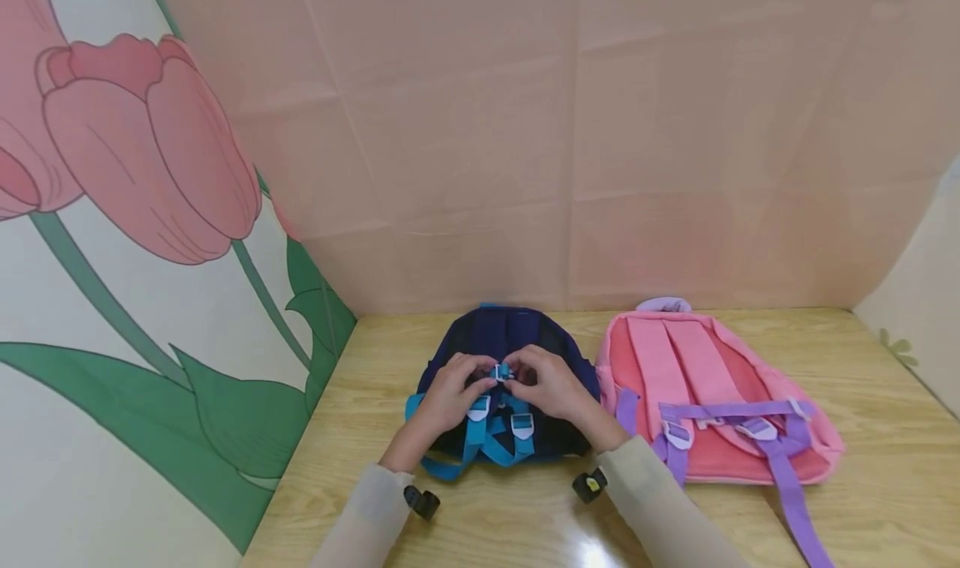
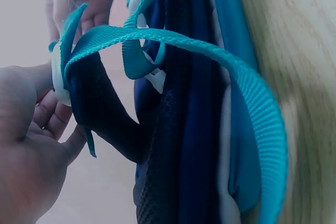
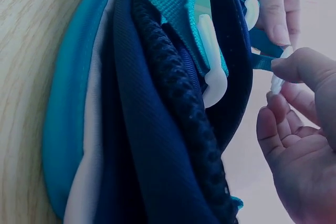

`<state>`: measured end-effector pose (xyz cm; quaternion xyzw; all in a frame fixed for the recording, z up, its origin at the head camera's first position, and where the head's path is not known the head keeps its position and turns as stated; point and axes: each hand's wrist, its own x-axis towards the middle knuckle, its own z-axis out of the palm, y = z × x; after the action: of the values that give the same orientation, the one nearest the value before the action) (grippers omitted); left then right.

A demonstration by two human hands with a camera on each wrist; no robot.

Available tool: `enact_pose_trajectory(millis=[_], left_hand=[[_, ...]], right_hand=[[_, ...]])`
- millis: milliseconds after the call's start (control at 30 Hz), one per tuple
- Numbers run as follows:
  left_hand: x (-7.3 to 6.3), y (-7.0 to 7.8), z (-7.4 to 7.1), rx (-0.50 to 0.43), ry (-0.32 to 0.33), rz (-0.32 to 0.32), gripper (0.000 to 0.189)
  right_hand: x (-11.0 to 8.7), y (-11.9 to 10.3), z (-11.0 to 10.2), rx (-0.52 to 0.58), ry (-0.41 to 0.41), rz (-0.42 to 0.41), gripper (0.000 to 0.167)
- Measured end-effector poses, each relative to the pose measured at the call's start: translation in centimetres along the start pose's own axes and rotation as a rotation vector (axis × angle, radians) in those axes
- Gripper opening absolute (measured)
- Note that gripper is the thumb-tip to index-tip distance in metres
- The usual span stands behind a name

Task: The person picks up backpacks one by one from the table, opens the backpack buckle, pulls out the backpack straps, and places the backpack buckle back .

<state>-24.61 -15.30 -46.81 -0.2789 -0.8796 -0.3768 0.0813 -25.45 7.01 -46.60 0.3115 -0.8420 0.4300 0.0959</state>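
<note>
A dark navy backpack (image 1: 551, 447) lies on the table with its shoulder straps facing up. Above its middle, a small white buckle (image 1: 501, 372) on a turquoise strap is held between both hands. My left hand (image 1: 452, 389) pinches the buckle's left side with thumb and fingers. From the other side, my right hand (image 1: 551, 385) grips it; in the right wrist view, thumb and fingertips close on the white plastic buckle (image 3: 278, 80). Turquoise webbing (image 2: 210, 51) loops across the left wrist view and hides part of the left fingertips' contact.
To the right lies a pink backpack (image 1: 723, 368) with purple straps (image 1: 791, 493), one trailing toward the table's front. White strap adjusters (image 1: 522, 425) sit on the navy backpack's lower straps. A peach backdrop (image 1: 570, 135) stands behind, and a tulip-print panel (image 1: 150, 301) on the left.
</note>
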Motion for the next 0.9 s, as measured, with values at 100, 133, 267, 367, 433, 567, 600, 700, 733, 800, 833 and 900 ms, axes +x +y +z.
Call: enact_pose_trajectory(millis=[100, 133, 267, 367, 433, 567, 600, 700, 733, 800, 833, 900], left_hand=[[0.0, 0.0, 0.1, -0.004, -0.002, -0.004, 0.03], [-0.1, 0.0, 0.1, -0.007, 0.002, -0.005, 0.03], [-0.1, 0.0, 0.2, -0.005, 0.026, 0.005, 0.027], [0.0, -0.1, 0.2, 0.007, 0.047, 0.025, 0.024], [0.0, -0.1, 0.3, 0.014, 0.053, 0.034, 0.023], [-0.1, -0.2, 0.2, 0.019, 0.045, 0.036, 0.023], [-0.1, -0.2, 0.2, 0.022, 0.04, 0.033, 0.023], [-0.1, -0.3, 0.3, 0.029, 0.031, 0.03, 0.023], [-0.1, -0.3, 0.3, 0.033, 0.027, 0.028, 0.024], [-0.1, -0.3, 0.3, 0.034, 0.021, 0.027, 0.023], [-0.1, -0.3, 0.3, 0.032, 0.019, 0.028, 0.023], [-0.1, -0.3, 0.4, 0.032, 0.015, 0.032, 0.023]], right_hand=[[-0.1, 0.0, 0.0, 0.006, -0.001, -0.013, 0.022], [-0.1, 0.0, 0.0, 0.008, -0.004, -0.011, 0.022], [-0.2, 0.1, 0.0, 0.013, -0.012, 0.0, 0.024], [-0.2, 0.2, -0.1, 0.022, 0.005, -0.021, 0.024], [-0.2, 0.2, -0.2, 0.034, 0.022, -0.045, 0.024], [0.0, 0.1, -0.5, 0.032, 0.047, -0.084, 0.022], [0.0, 0.0, -0.6, 0.028, 0.051, -0.089, 0.021], [0.2, -0.2, -0.7, 0.016, 0.045, -0.101, 0.019], [0.2, -0.4, -0.7, 0.012, 0.039, -0.1, 0.019], [0.3, -0.7, -0.8, 0.007, 0.026, -0.095, 0.018], [0.3, -0.8, -0.8, 0.008, 0.02, -0.091, 0.018], [0.3, -1.0, -0.8, 0.003, 0.009, -0.075, 0.018]])
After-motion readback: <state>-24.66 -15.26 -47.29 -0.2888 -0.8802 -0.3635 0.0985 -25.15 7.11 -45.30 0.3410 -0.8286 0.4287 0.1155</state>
